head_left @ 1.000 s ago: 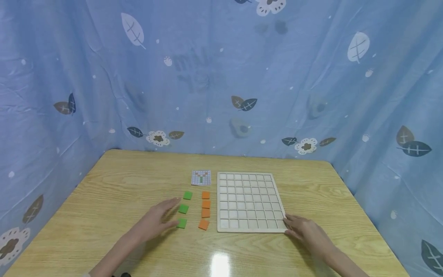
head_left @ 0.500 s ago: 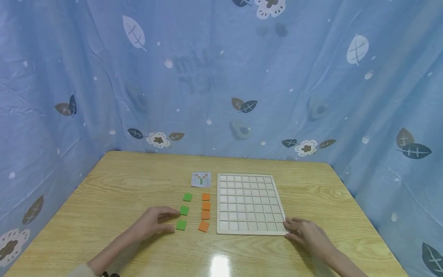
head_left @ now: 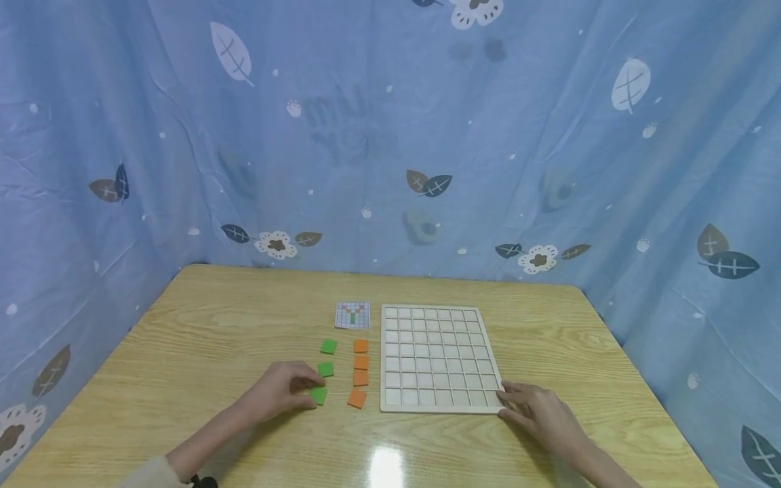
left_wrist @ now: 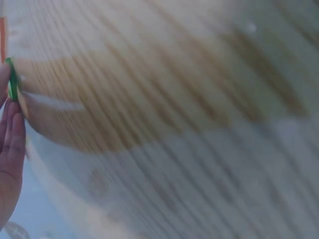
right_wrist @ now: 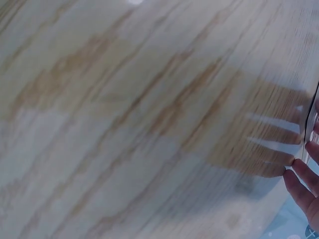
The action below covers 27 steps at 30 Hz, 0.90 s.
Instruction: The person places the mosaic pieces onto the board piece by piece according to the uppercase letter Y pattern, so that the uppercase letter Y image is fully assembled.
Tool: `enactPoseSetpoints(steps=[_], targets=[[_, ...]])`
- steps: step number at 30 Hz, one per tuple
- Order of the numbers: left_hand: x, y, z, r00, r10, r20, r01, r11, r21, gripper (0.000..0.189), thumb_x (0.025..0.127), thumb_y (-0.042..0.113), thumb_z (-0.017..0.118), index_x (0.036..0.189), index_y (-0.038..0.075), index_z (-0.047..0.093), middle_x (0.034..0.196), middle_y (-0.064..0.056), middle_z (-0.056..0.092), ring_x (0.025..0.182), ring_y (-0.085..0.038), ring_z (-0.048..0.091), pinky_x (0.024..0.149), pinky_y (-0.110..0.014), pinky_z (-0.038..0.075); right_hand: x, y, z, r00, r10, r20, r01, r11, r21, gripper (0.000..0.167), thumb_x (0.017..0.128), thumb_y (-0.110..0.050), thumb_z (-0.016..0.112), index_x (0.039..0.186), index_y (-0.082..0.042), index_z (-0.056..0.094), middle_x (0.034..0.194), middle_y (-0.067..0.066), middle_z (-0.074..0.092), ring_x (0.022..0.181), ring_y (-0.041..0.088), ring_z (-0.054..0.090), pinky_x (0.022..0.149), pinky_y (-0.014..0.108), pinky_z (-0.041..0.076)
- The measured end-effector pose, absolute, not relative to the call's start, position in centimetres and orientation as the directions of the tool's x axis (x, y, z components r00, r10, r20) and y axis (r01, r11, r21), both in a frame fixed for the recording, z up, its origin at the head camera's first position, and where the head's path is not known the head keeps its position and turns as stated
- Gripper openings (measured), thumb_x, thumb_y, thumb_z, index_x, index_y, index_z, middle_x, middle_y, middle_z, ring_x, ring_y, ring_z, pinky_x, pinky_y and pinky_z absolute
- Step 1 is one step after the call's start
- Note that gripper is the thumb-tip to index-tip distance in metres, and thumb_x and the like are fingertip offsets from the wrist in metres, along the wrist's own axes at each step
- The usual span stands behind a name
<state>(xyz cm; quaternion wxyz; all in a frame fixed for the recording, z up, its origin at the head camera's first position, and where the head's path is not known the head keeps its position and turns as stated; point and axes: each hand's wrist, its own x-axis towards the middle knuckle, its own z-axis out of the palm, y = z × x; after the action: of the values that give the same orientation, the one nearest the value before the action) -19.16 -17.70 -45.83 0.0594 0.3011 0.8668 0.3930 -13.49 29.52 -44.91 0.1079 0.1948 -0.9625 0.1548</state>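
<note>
My left hand [head_left: 277, 392] is at the nearest green square tile [head_left: 318, 396], with thumb and fingertips pinching its edges. In the left wrist view, that green tile [left_wrist: 13, 82] appears edge-on between thumb and fingers at the left border. Two more green tiles [head_left: 328, 347] lie farther up in the same column. Beside them runs a column of several orange tiles [head_left: 361, 378]. My right hand [head_left: 542, 415] rests at the near right corner of a pale wooden grid board [head_left: 441, 409], fingertips touching its edge. In the right wrist view, its extended fingers [right_wrist: 299, 191] meet the board's rim.
A small printed pattern card [head_left: 352, 315] lies behind the tiles, showing an orange and green Y shape on a grid. The wood-grain table [head_left: 256, 305] ends at a blue patterned curtain [head_left: 390, 135] behind and at both sides. A light glare lies near the front.
My left hand drew back slightly from the green tiles, then moved in on the nearest one and took it between thumb and fingers. My right hand stays at the board's corner.
</note>
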Motion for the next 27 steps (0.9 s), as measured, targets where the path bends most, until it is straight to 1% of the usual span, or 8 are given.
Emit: enactPoseSetpoints(steps=[4, 11, 16, 20, 27], targets=[[-19.24, -17.49, -45.77, -0.804, 0.579, 0.137, 0.495, 0.523, 0.694, 0.033, 0.075, 0.019, 0.081, 0.104, 0.007, 0.072, 0.097, 0.002, 0.068, 0.084, -0.008, 0.063, 0.076, -0.023, 0.054, -13.47, 29.39, -44.91, -0.888, -0.351, 0.295, -0.426, 0.871, -0.245, 0.027, 0.079, -0.024, 0.077, 0.102, -0.01, 0.076, 0.112, 0.01, 0.069, 0.099, 0.03, 0.066, 0.079, 0.044, 0.055], [-19.06, -17.33, -45.51, -0.785, 0.601, 0.152, 0.542, 0.546, 0.639, 0.022, 0.076, 0.016, 0.08, 0.097, 0.01, 0.073, 0.097, 0.004, 0.065, 0.089, -0.012, 0.063, 0.078, -0.024, 0.055, -13.59, 29.29, -44.92, -0.887, -0.347, 0.303, -0.423, 0.875, -0.237, 0.027, 0.079, -0.026, 0.077, 0.101, -0.011, 0.076, 0.112, 0.008, 0.069, 0.098, 0.027, 0.067, 0.081, 0.044, 0.054], [-18.99, -17.28, -45.44, -0.779, 0.601, 0.18, 0.565, 0.547, 0.618, 0.022, 0.078, 0.017, 0.08, 0.098, 0.009, 0.072, 0.094, 0.004, 0.067, 0.084, -0.008, 0.064, 0.074, -0.023, 0.055, -13.56, 29.31, -45.0, -0.89, -0.343, 0.301, -0.417, 0.878, -0.235, 0.027, 0.079, -0.026, 0.077, 0.101, -0.011, 0.076, 0.112, 0.007, 0.069, 0.097, 0.027, 0.067, 0.08, 0.043, 0.055], [-18.9, -17.27, -45.53, -0.784, 0.588, 0.2, 0.558, 0.528, 0.64, 0.023, 0.079, 0.019, 0.079, 0.099, 0.008, 0.072, 0.093, 0.003, 0.068, 0.081, -0.007, 0.064, 0.071, -0.022, 0.055, -13.54, 29.35, -45.06, -0.899, -0.331, 0.287, -0.402, 0.883, -0.244, 0.027, 0.079, -0.026, 0.077, 0.101, -0.01, 0.076, 0.112, 0.007, 0.069, 0.098, 0.028, 0.067, 0.079, 0.044, 0.055], [-18.46, -17.01, -45.29, -0.806, 0.549, 0.222, 0.518, 0.471, 0.714, 0.023, 0.083, 0.018, 0.076, 0.103, 0.008, 0.071, 0.093, 0.004, 0.064, 0.08, -0.006, 0.06, 0.071, -0.023, 0.055, -13.5, 29.41, -45.05, -0.906, -0.318, 0.28, -0.391, 0.882, -0.262, 0.027, 0.079, -0.025, 0.077, 0.102, -0.009, 0.076, 0.112, 0.007, 0.069, 0.098, 0.028, 0.067, 0.079, 0.044, 0.055]])
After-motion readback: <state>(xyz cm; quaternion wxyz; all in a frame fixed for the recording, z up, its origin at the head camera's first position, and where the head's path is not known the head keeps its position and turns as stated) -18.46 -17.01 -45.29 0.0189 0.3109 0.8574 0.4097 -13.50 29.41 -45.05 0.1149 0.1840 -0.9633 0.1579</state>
